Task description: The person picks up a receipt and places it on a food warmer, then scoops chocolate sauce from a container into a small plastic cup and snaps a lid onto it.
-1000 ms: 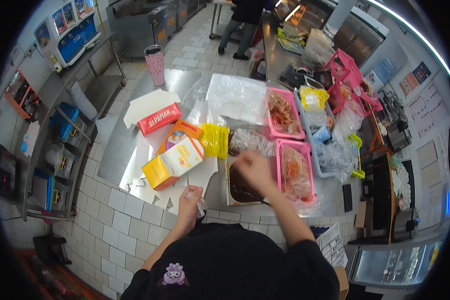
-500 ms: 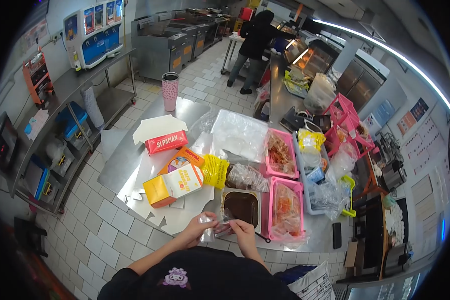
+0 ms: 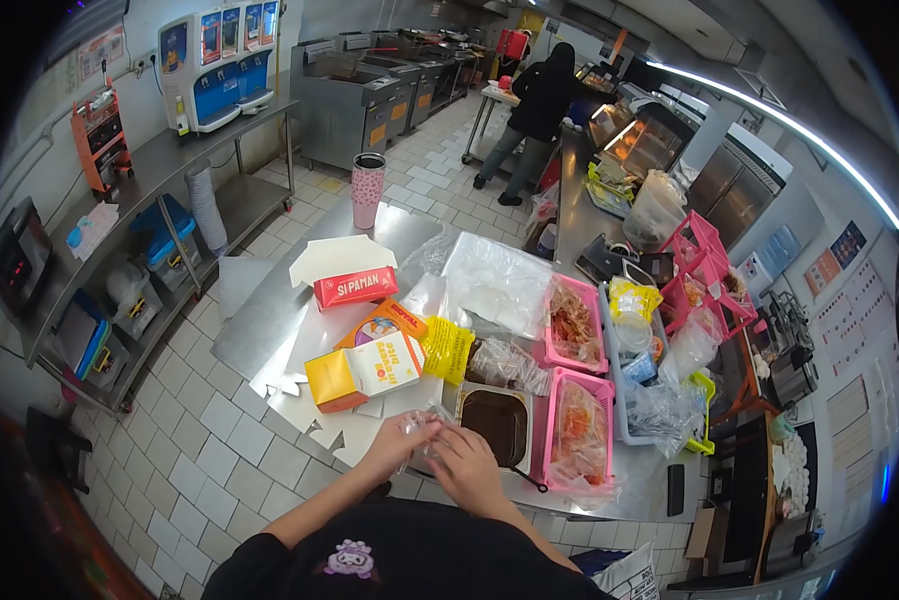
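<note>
My left hand (image 3: 398, 443) is closed on a small clear plastic bag (image 3: 406, 425) at the near edge of the metal table. Fingers bent, my right hand (image 3: 464, 467) pinches the same clear plastic from the other side, and the two hands touch or nearly touch. Just beyond my right hand sits a square metal pan (image 3: 494, 421) of dark brown sauce, with a black handle (image 3: 532, 481) sticking out at its near corner. To the right stands a pink basket (image 3: 580, 425) lined with plastic and holding orange-red food. What lies inside my fingers is partly hidden.
Printed food boxes (image 3: 365, 375), a yellow packet (image 3: 450, 350) and a stack of clear bags (image 3: 495, 283) cover the table. A pink tumbler (image 3: 367, 195) stands at its far corner. Another person (image 3: 540, 110) in dark clothes works at the far counter.
My hands have come closer together, the right hand moving left and turning over the plastic. The whole view has shifted slightly, so the table appears lower and further right.
</note>
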A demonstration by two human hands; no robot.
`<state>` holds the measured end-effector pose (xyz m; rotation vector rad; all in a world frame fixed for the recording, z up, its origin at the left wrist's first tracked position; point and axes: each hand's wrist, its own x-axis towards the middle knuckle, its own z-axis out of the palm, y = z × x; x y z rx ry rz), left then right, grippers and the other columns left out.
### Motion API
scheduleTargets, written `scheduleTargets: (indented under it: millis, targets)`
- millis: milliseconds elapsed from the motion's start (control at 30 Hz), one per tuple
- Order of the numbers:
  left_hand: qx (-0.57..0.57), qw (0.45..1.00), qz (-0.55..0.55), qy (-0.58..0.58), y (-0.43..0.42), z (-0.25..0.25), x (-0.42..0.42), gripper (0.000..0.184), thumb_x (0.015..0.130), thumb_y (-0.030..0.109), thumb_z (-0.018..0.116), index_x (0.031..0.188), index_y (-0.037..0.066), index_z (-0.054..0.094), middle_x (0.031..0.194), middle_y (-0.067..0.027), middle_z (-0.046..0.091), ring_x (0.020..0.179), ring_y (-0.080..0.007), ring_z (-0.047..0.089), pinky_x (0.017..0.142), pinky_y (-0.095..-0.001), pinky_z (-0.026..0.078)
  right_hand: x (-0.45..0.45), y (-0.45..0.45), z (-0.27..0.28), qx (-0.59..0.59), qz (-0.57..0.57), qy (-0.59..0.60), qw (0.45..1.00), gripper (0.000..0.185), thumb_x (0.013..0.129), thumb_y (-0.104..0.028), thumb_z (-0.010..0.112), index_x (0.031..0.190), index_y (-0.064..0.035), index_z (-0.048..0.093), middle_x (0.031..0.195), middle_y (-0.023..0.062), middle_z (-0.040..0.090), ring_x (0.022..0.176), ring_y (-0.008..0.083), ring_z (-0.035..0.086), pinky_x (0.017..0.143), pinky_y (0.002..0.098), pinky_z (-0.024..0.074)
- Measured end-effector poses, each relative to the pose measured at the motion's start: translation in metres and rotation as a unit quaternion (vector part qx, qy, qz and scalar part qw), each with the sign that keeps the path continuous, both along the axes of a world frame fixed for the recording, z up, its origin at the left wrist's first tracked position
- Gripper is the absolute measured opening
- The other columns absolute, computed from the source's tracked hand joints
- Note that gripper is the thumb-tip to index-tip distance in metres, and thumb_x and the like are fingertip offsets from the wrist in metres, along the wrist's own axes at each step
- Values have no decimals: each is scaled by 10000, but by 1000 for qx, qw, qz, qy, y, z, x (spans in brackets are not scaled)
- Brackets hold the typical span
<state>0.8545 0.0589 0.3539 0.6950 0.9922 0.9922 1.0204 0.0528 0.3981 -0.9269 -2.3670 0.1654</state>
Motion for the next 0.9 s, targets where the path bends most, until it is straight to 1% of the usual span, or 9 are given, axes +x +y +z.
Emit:
scheduleTargets:
  millis: [100, 233, 300, 400, 600, 733, 800, 833, 900]
  targets:
    - [112, 990, 75, 49, 2, -5, -2, 208, 923, 217, 611, 1048, 56, 655, 844, 3, 638, 626, -30, 506, 526, -195, 391, 1, -7, 3, -97, -27, 141, 985, 322, 768, -92, 711, 1080, -50, 646, 1083, 119, 618, 1069, 290, 560, 887, 379, 457]
    - [143, 984, -18, 105, -9, 8, -3, 203, 919, 180, 606, 1071, 63, 673, 719, 13, 618, 633, -40, 517, 576, -208, 420, 7, 6, -1, -77, -116, 148, 979, 306, 769, -100, 741, 1059, -47, 660, 1007, 87, 653, 910, 208, 617, 784, 322, 489]
    - [197, 971, -24, 135, -10, 8, -4, 188, 915, 179, 614, 1024, 45, 686, 751, 7, 633, 665, -46, 537, 611, -220, 438, 14, 5, -7, -379, -129, 245, 883, 277, 780, -76, 750, 1030, 7, 665, 874, 53, 674, 752, 113, 619, 678, 256, 487]
    - [227, 964, -57, 126, -5, 3, -9, 177, 902, 168, 644, 1004, 31, 689, 817, 0, 660, 715, -42, 565, 640, -214, 459, 20, 4, -13, -454, -80, 358, 812, 206, 808, -67, 740, 983, 20, 673, 817, 22, 671, 715, 42, 583, 624, 199, 462]
    - [256, 953, -26, 158, -3, 13, -10, 204, 875, 189, 669, 979, 13, 681, 836, -31, 676, 773, -92, 590, 724, -260, 468, 26, 0, -11, -533, -47, 384, 752, 135, 812, -58, 733, 913, -1, 664, 831, 23, 662, 733, 51, 582, 637, 185, 451]
    - [275, 937, 6, 213, -5, 15, -9, 224, 856, 200, 690, 985, 17, 679, 862, -55, 685, 802, -114, 608, 763, -280, 476, 23, 1, -17, -489, -61, 370, 788, 79, 835, -44, 692, 858, -5, 627, 790, -7, 626, 700, 46, 558, 629, 187, 442]
    - [332, 849, 270, 308, -4, 14, -8, 262, 832, 221, 717, 1004, 27, 678, 861, -68, 682, 807, -127, 620, 775, -286, 480, 19, 2, -18, -413, -133, 402, 806, 71, 835, -29, 656, 823, -11, 588, 741, -19, 583, 661, 49, 531, 615, 204, 436]
    - [335, 848, 272, 309, -8, 12, -4, 262, 832, 221, 717, 1004, 27, 678, 861, -68, 682, 807, -127, 620, 775, -286, 480, 17, 2, -18, -412, -130, 403, 807, 71, 835, -29, 656, 823, -11, 588, 741, -19, 583, 661, 49, 531, 615, 204, 436]
    - [258, 937, 99, 212, -20, 8, 7, 272, 820, 228, 730, 997, 28, 682, 864, -74, 684, 791, -129, 619, 746, -289, 485, 9, -2, -17, -341, -138, 280, 886, 71, 839, -17, 645, 831, -20, 575, 731, -26, 553, 661, 37, 514, 593, 202, 418]
